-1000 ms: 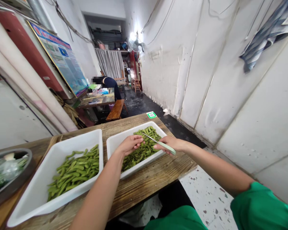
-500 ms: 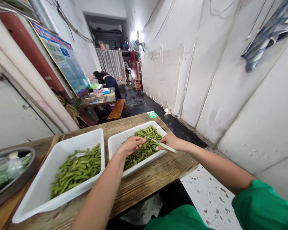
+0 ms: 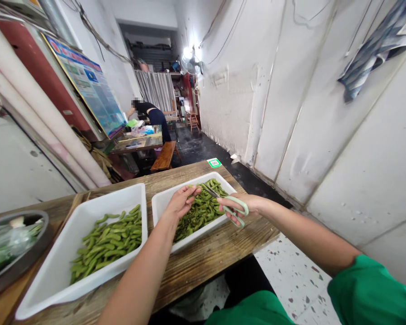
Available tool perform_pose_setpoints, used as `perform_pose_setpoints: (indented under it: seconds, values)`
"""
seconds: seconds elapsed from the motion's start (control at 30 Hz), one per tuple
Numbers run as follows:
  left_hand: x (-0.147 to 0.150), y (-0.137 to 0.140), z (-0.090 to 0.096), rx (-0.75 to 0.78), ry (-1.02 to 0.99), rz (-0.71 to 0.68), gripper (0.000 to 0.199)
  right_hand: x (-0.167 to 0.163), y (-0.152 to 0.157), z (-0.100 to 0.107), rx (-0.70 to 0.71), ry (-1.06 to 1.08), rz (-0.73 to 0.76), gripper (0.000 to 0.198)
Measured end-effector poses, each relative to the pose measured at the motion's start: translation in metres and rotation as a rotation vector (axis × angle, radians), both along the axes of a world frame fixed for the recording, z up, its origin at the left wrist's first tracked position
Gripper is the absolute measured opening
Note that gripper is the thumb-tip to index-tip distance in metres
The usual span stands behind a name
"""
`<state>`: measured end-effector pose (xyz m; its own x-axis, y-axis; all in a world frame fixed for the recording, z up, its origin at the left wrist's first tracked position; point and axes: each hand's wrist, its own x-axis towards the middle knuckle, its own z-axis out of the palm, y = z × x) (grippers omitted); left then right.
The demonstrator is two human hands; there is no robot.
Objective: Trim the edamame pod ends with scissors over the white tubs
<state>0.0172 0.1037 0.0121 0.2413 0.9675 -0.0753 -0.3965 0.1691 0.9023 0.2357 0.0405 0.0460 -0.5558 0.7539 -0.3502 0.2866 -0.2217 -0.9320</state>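
Observation:
My right hand (image 3: 235, 206) grips a pair of scissors (image 3: 238, 204) with pale green handles. The scissors' dark blades point left, slightly parted, over the right white tray (image 3: 160, 202). Across from the blade tips, my left hand (image 3: 182, 201) is closed in a pinch above the same tray. A bit of green shows at its fingertips, seemingly an edamame pod (image 3: 191, 185), mostly hidden by the fingers. Beneath both hands lies a heap of edamame pods (image 3: 203, 210). More pods (image 3: 110, 241) fill part of the left white tray (image 3: 50, 266).
Both trays stand on a wooden table (image 3: 189, 271). A metal basin (image 3: 43, 230) with greens and a plastic bag sits at the far left. Beyond are a wooden bench (image 3: 164, 155), a cluttered table (image 3: 145, 143) and a person (image 3: 157, 117) bending over. A QR-code card (image 3: 214, 163) lies at the table's far corner.
My right hand has turned the scissors, so both handle loops show and the blades are parted. My left hand has shifted slightly left, away from the blade tips.

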Motion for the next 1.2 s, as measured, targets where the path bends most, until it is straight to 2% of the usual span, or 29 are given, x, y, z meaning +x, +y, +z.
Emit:
perform_pose_setpoints:
  seconds: [0.3, 0.57, 0.83, 1.2]
  values:
    - [0.004, -0.001, -0.001, -0.043, -0.034, 0.028, 0.022, -0.009, 0.009, -0.005, 0.023, 0.034, 0.004, 0.043]
    - [0.009, -0.003, -0.001, -0.093, -0.078, 0.029, 0.017, -0.012, 0.013, -0.011, 0.042, -0.028, -0.013, 0.043]
    - [0.013, -0.005, 0.001, -0.066, -0.126, 0.04, 0.016, -0.013, 0.014, -0.013, 0.061, -0.004, -0.025, 0.043]
    - [0.012, -0.003, -0.004, -0.063, -0.042, -0.036, 0.01, -0.008, 0.01, -0.007, 0.181, -0.212, -0.041, 0.045]
